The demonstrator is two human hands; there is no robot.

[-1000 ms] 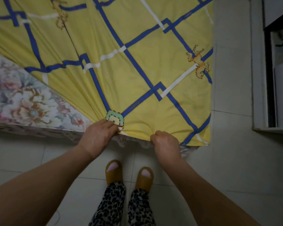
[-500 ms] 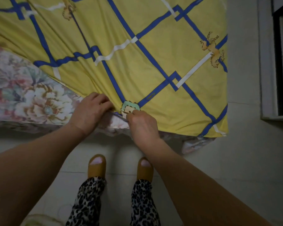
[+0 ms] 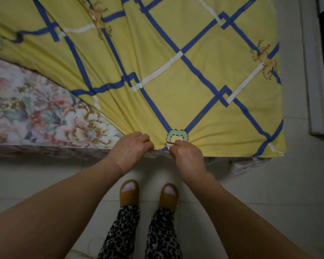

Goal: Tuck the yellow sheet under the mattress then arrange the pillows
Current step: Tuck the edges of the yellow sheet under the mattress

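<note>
The yellow sheet [image 3: 176, 75], crossed by blue and white lines, covers the right part of the bed and runs diagonally, leaving the floral mattress [image 3: 36, 113] bare at the left. Creases fan out from the sheet's near edge, where both hands hold it side by side at the mattress's front edge. My left hand [image 3: 131, 146] is closed on the gathered hem. My right hand [image 3: 187, 156] pinches the hem just below a small green patch printed on the sheet. No pillows are in view.
I stand on a pale tiled floor [image 3: 269, 193] in brown slippers [image 3: 129, 193], toes close to the bed. The sheet's right corner hangs over the mattress corner. A white cabinet or door frame [image 3: 314, 71] stands at the right, with a strip of floor between it and the bed.
My right hand slid left along the hem to the green patch, next to my left hand. The left hand briefly lay on the bare mattress edge and now grips the hem again.
</note>
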